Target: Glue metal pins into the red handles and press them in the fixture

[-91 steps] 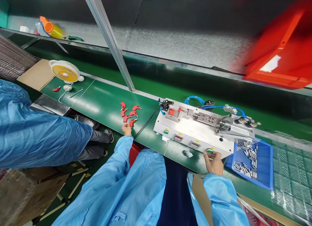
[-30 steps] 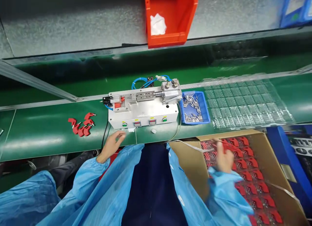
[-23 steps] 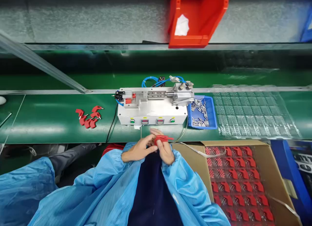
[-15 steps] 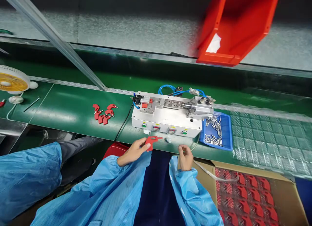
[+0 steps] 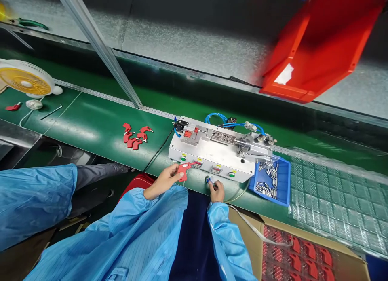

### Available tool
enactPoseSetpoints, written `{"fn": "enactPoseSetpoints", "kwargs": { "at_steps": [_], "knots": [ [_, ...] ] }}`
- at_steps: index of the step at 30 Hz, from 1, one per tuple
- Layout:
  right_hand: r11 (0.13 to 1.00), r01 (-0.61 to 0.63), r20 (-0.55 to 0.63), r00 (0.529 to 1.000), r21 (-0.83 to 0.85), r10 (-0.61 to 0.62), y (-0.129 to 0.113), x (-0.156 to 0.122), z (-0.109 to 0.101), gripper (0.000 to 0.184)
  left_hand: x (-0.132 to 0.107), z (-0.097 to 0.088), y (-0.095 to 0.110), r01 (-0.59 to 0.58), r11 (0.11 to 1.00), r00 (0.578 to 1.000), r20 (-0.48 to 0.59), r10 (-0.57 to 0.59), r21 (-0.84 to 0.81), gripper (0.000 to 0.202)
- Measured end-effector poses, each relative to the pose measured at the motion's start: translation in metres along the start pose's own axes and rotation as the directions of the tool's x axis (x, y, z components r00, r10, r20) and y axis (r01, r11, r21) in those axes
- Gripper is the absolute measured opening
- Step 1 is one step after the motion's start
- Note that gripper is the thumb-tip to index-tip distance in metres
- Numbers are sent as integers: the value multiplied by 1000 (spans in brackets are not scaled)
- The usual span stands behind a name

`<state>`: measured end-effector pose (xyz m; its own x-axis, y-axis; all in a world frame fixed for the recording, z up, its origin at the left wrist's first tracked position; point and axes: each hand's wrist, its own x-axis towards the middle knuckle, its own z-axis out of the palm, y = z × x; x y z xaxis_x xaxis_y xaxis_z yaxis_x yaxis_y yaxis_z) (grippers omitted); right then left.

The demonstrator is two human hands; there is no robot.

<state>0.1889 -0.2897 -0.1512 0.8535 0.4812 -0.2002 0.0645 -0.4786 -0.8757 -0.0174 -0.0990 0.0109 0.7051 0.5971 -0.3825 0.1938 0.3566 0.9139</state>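
Note:
My left hand point(image 5: 163, 180) is closed around a red gun-shaped plastic part point(image 5: 183, 172), whose thin end points right, in front of the machine. My right hand point(image 5: 217, 191) has its fingertips pinched against a small whitish and blue item point(image 5: 209, 180) on the bench edge; its kind is too small to make out. Behind both hands stands a silver bench machine point(image 5: 209, 151) with green buttons and small displays. A red piece point(image 5: 188, 133) sits in its left fixture.
Several red parts with metal pins point(image 5: 136, 138) lie left on the green bench point(image 5: 100, 131). At right are a blue tray point(image 5: 283, 180) of metal pins, clear blister trays point(image 5: 333, 188) and a carton point(image 5: 239, 228) with packed red parts. A red bin point(image 5: 291, 87) overhangs; a fan point(image 5: 27, 79) stands left.
My right hand has moved left and forward to the small item on the bench edge. My left hand still holds the red part, now slightly higher and turned. The view has shifted and tilted.

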Motion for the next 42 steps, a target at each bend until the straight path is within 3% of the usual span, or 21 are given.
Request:
{"fn": "enactPoseSetpoints", "kwargs": {
  "at_steps": [6, 11, 16, 19, 26, 31, 35, 42],
  "knots": [
    [962, -24, 158, 987, 272, -20, -47, -24, -29, 52, -5, 1, -3, 7, 999, 1000, 4, -7, 54, 40],
    [933, 44, 70, 995, 356, -74, -107, -35, -43, 41, -8, 5, 1, 4, 998, 999, 37, -6, 55, 43],
    [838, -28, 118, 992, 545, -44, -145, -34, -44, 36, -12, 11, 6, 24, 998, 999, 35, -26, 56, 42],
    [806, -49, 157, 986, 590, -55, -156, -34, -48, 38, -15, 12, 12, 29, 999, 999, 24, -30, 23, 46],
    [813, -6, 117, 990, 583, -77, -191, -38, -62, 43, -26, 15, 39, 0, 1000, 1000, 20, 0, -19, 46],
    [837, 135, -9, 988, 530, -153, -214, -47, -60, 44, -33, 18, 53, -48, 999, 999, 11, 47, 20, 46],
    [876, 233, -65, 972, 422, -227, -219, -51, -54, 41, -36, 17, 55, -59, 998, 998, 26, 59, 32, 45],
    [885, 250, -60, 967, 394, -247, -213, -53, -48, 36, -36, 14, 55, -87, 995, 996, 31, 86, 44, 44]
  ]
}}
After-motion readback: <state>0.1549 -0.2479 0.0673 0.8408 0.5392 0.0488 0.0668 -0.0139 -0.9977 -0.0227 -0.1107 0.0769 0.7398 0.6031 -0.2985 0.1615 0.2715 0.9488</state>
